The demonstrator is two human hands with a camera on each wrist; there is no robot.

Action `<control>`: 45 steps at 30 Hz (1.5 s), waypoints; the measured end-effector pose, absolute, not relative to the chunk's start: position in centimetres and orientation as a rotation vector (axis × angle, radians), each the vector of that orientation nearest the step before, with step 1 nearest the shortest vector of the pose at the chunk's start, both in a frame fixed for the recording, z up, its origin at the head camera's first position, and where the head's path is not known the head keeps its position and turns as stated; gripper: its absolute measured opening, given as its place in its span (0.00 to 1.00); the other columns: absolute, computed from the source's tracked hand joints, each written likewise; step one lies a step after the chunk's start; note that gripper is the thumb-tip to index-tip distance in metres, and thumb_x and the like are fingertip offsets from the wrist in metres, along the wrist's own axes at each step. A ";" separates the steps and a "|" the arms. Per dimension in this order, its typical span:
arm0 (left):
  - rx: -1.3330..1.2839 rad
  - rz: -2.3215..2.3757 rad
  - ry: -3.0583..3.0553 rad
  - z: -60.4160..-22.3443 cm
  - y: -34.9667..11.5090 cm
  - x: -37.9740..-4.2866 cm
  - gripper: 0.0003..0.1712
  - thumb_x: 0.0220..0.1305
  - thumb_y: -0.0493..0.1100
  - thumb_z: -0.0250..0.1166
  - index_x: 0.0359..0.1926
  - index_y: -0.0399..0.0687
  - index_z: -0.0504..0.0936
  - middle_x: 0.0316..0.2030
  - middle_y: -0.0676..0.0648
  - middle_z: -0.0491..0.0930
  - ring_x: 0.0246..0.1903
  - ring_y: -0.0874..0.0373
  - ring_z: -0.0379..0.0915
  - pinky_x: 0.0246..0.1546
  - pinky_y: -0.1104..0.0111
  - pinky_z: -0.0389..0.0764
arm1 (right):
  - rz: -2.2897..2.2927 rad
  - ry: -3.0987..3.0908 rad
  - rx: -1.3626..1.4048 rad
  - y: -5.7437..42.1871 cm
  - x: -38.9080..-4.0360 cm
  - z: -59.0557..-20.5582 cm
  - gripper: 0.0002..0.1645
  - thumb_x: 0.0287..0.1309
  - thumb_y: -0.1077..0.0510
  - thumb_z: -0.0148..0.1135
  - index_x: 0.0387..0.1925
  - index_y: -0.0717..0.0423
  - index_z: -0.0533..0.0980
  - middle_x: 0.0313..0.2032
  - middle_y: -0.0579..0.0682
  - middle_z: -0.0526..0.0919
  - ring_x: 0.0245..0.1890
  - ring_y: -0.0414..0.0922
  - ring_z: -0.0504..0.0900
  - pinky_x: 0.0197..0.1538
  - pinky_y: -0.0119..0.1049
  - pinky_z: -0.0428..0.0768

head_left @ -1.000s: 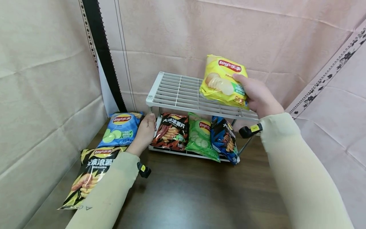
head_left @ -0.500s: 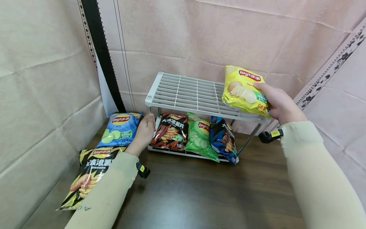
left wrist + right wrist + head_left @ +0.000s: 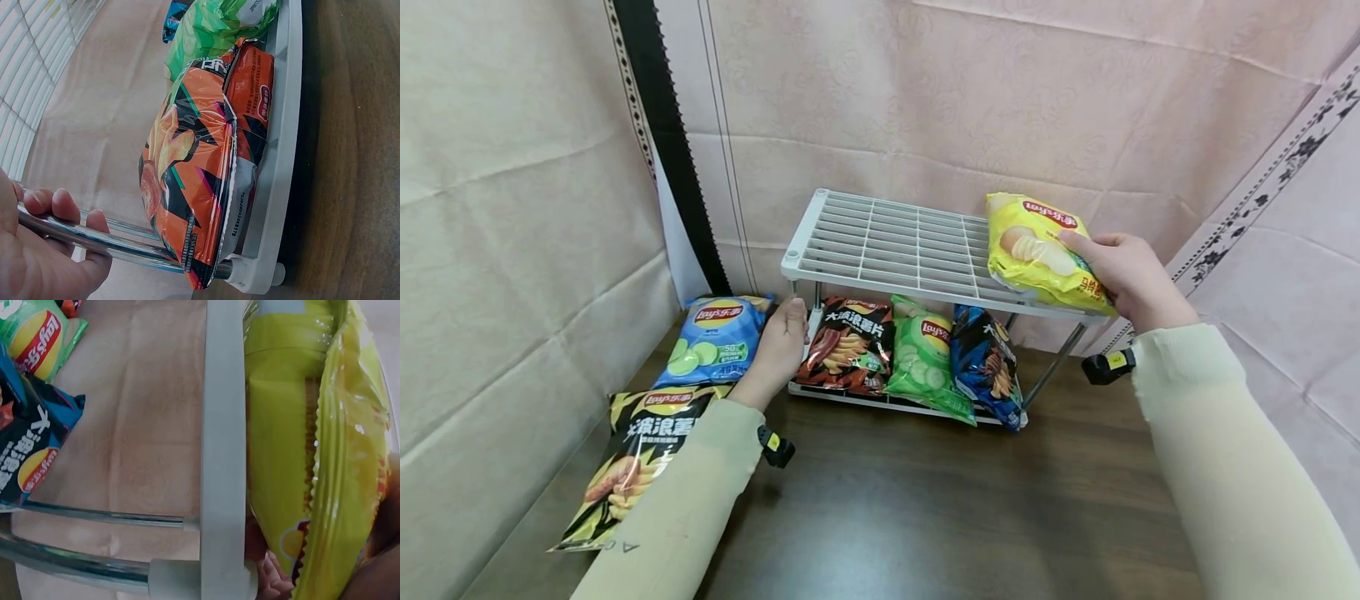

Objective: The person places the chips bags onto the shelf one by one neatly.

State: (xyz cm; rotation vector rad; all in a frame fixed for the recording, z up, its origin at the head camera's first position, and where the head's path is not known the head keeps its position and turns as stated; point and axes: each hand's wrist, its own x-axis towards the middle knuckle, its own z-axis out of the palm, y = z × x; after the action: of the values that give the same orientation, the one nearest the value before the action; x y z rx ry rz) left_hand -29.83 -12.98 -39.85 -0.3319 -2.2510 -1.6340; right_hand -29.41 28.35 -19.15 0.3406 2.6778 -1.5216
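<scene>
A yellow bag of potato chips (image 3: 1026, 246) leans back at the right end of the white rack's (image 3: 917, 293) top shelf. My right hand (image 3: 1127, 279) holds it by its right side, thumb on the front. In the right wrist view the yellow bag (image 3: 275, 437) is against the shelf edge, fingers partly hidden behind it. At the rack's left front corner, my left hand (image 3: 781, 343) grips the metal post (image 3: 115, 247), fingers curled round it. On the lower shelf stand a red-black chip bag (image 3: 850, 346), a green one (image 3: 925, 362) and a dark blue one (image 3: 987, 367).
Left of the rack, a light blue chip bag (image 3: 715, 337) lies on the dark wooden table (image 3: 895, 517). A black-and-yellow bag (image 3: 640, 450) lies nearer, partly under my left forearm. Pale cloth (image 3: 850, 100) hangs behind and at both sides.
My right hand has carried the yellow chip bag rightward above the top shelf, then lowered it onto the shelf's right end. My left hand has stayed on the post.
</scene>
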 end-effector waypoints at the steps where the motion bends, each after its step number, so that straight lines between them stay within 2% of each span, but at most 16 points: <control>1: -0.333 -1.635 -2.250 -39.8 -13.0 -29.8 0.30 0.75 0.62 0.30 0.31 0.42 0.60 0.23 0.42 0.63 0.23 0.47 0.64 0.28 0.59 0.66 | -1.512 2.697 0.334 28.3 -29.4 -19.2 0.58 0.50 0.26 0.61 0.70 0.59 0.58 0.29 0.40 0.80 0.26 0.37 0.81 0.32 0.33 0.80; 9: -0.339 -1.632 -2.248 -39.8 -12.9 -29.7 0.30 0.75 0.62 0.31 0.30 0.42 0.60 0.22 0.42 0.63 0.23 0.47 0.63 0.28 0.59 0.65 | -1.544 2.679 0.342 28.4 -29.2 -19.4 0.53 0.52 0.27 0.61 0.67 0.59 0.63 0.27 0.40 0.81 0.25 0.36 0.80 0.31 0.32 0.80; 20: -0.332 -1.642 -2.276 -39.8 -13.1 -29.8 0.29 0.75 0.62 0.30 0.32 0.43 0.60 0.25 0.41 0.64 0.27 0.44 0.66 0.31 0.58 0.66 | -1.542 2.662 0.370 29.0 -28.8 -19.8 0.59 0.47 0.23 0.59 0.70 0.58 0.61 0.33 0.41 0.81 0.30 0.37 0.82 0.35 0.33 0.80; 27: -0.324 -1.625 -2.319 -39.6 -13.2 -29.6 0.31 0.74 0.64 0.29 0.33 0.43 0.61 0.29 0.37 0.67 0.32 0.41 0.69 0.35 0.57 0.69 | -1.612 2.681 0.356 29.7 -28.2 -20.1 0.58 0.51 0.24 0.56 0.72 0.54 0.57 0.42 0.46 0.79 0.34 0.37 0.83 0.37 0.32 0.81; 32: -0.314 -1.599 -2.354 -39.2 -13.5 -29.4 0.31 0.73 0.64 0.28 0.34 0.43 0.63 0.31 0.39 0.70 0.35 0.46 0.72 0.41 0.57 0.72 | -1.859 2.616 0.315 30.7 -27.7 -21.0 0.59 0.51 0.25 0.56 0.74 0.55 0.52 0.58 0.53 0.69 0.48 0.39 0.77 0.41 0.26 0.78; 35: -0.315 -1.585 -2.371 -38.9 -13.7 -29.4 0.32 0.73 0.64 0.29 0.36 0.42 0.65 0.33 0.40 0.73 0.36 0.45 0.73 0.41 0.56 0.71 | -2.068 2.498 0.266 31.7 -27.4 -22.0 0.59 0.55 0.27 0.56 0.75 0.55 0.45 0.61 0.53 0.64 0.55 0.42 0.71 0.45 0.25 0.76; 37: -0.311 -1.583 -2.392 -38.8 -13.8 -29.4 0.34 0.73 0.65 0.29 0.39 0.42 0.68 0.36 0.40 0.74 0.39 0.43 0.73 0.42 0.55 0.70 | -2.190 2.410 0.242 32.6 -27.1 -22.9 0.57 0.58 0.29 0.54 0.75 0.54 0.44 0.59 0.51 0.64 0.56 0.44 0.69 0.48 0.27 0.75; 40: -0.291 -1.572 -2.457 -38.6 -14.1 -29.1 0.36 0.72 0.67 0.30 0.49 0.43 0.70 0.44 0.41 0.75 0.47 0.43 0.72 0.48 0.52 0.70 | -2.308 2.294 0.192 33.9 -26.7 -24.8 0.45 0.63 0.31 0.51 0.69 0.51 0.53 0.55 0.49 0.65 0.54 0.44 0.69 0.52 0.31 0.75; 43: -0.289 -1.568 -2.533 -38.7 -14.5 -28.5 0.37 0.73 0.67 0.31 0.61 0.45 0.67 0.54 0.40 0.72 0.56 0.44 0.68 0.57 0.49 0.66 | -2.357 2.215 0.099 34.7 -26.2 -27.2 0.31 0.67 0.33 0.48 0.57 0.51 0.61 0.53 0.50 0.65 0.52 0.45 0.70 0.52 0.33 0.75; 45: -0.291 -1.553 -2.583 -38.9 -14.9 -28.1 0.38 0.73 0.67 0.32 0.67 0.45 0.62 0.59 0.38 0.69 0.60 0.43 0.64 0.60 0.47 0.63 | -2.353 2.190 0.005 35.1 -25.9 -29.0 0.26 0.71 0.36 0.44 0.55 0.52 0.62 0.53 0.50 0.68 0.52 0.45 0.71 0.53 0.34 0.75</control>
State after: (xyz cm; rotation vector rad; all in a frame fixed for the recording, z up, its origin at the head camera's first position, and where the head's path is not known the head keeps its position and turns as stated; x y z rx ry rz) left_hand -28.13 -14.88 -38.90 -0.2907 -2.5832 -1.5534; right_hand -25.93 35.08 -28.96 0.0048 2.1898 -2.3527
